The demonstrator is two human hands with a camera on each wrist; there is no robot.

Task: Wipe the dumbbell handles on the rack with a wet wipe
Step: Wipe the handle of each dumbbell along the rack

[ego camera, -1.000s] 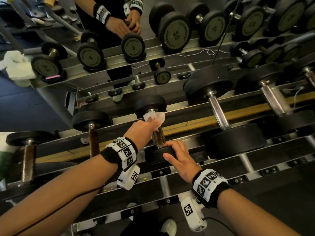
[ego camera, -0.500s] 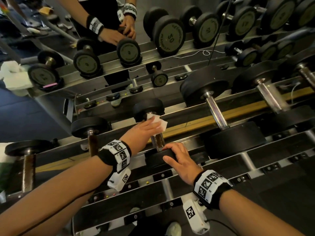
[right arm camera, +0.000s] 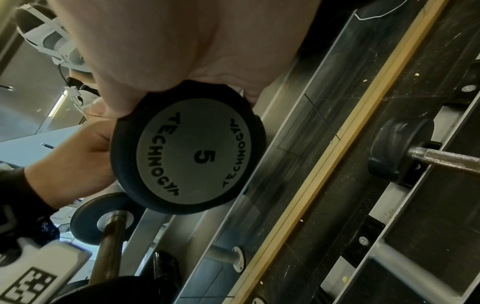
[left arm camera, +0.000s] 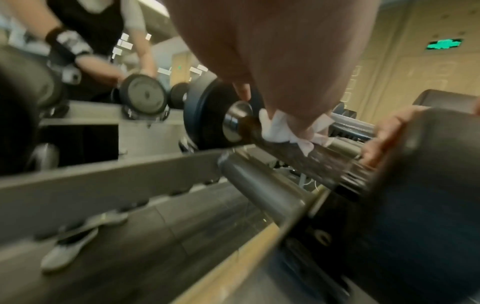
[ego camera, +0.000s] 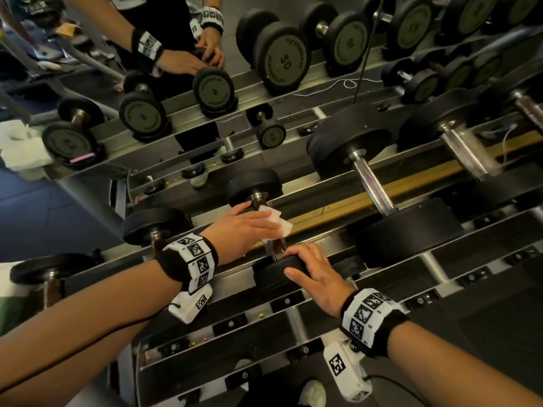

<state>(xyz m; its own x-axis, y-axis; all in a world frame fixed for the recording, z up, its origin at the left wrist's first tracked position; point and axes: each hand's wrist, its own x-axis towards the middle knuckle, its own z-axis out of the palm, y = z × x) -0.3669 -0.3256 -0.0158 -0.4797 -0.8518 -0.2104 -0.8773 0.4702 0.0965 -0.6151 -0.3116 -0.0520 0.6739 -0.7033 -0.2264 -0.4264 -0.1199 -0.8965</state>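
Note:
A small black dumbbell [ego camera: 255, 185] marked 5 [right arm camera: 192, 156] lies across the rack rails. My left hand [ego camera: 246, 223] is wrapped over its dark handle [left arm camera: 324, 162] and holds a white wet wipe [ego camera: 277, 226] against it; the wipe [left arm camera: 283, 131] sticks out under the fingers near the far head [left arm camera: 205, 121]. The hand hides most of the handle in the head view. My right hand [ego camera: 313, 274] grips the rim of the near head [ego camera: 270, 276], palm on top [right arm camera: 182, 61].
A bigger dumbbell with a chrome handle [ego camera: 373, 186] lies just to the right, and another [ego camera: 464, 154] beyond it. Smaller ones [ego camera: 155, 224] sit to the left. A mirror behind the rack doubles everything. White cloths [ego camera: 17, 148] lie far left.
My left hand has rolled round the handle, and the wipe has swung from above the hand to its right side. The right hand has stayed on the near head.

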